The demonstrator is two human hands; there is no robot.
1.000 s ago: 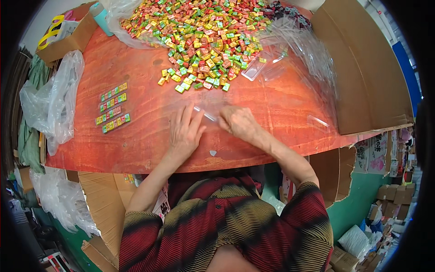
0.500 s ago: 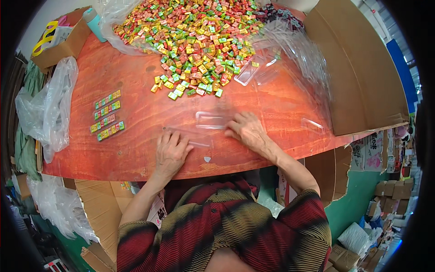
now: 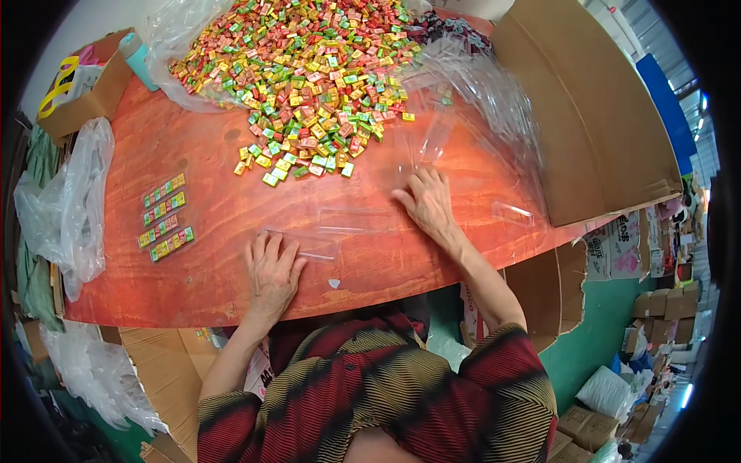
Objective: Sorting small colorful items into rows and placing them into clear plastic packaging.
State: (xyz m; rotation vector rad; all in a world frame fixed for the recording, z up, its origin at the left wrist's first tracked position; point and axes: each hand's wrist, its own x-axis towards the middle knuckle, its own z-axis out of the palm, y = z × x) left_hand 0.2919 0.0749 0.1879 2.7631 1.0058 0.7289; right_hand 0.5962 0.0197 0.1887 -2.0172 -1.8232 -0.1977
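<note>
My left hand point(image 3: 272, 278) lies on the red wooden tabletop point(image 3: 193, 285), its fingers spread and touching the end of a long, narrow clear plastic tray point(image 3: 315, 248). A second clear tray point(image 3: 343, 221) lies just beyond it. Farther right, my right hand point(image 3: 429, 204) is lowered over the table with its fingers apart. Its fingertips are beside more clear trays point(image 3: 434, 140); whether they touch one I cannot tell. Across the far middle spreads a big heap of small wrapped blocks point(image 3: 309, 100) in red, yellow and green. At the left, several filled strips of these blocks point(image 3: 164, 207) lie in a stack of rows.
A tall cardboard box point(image 3: 587, 116) stands at the right, with a pile of clear plastic trays point(image 3: 502, 100) against it. Plastic bags point(image 3: 65, 201) hang over the left edge. A small carton point(image 3: 93, 92) and a turquoise bottle point(image 3: 137, 60) stand at the far left.
My right hand has moved away from the middle tray, outward to the trays farther off. That middle tray now lies untouched. My left hand stays at the near tray. The whole view has shifted slightly.
</note>
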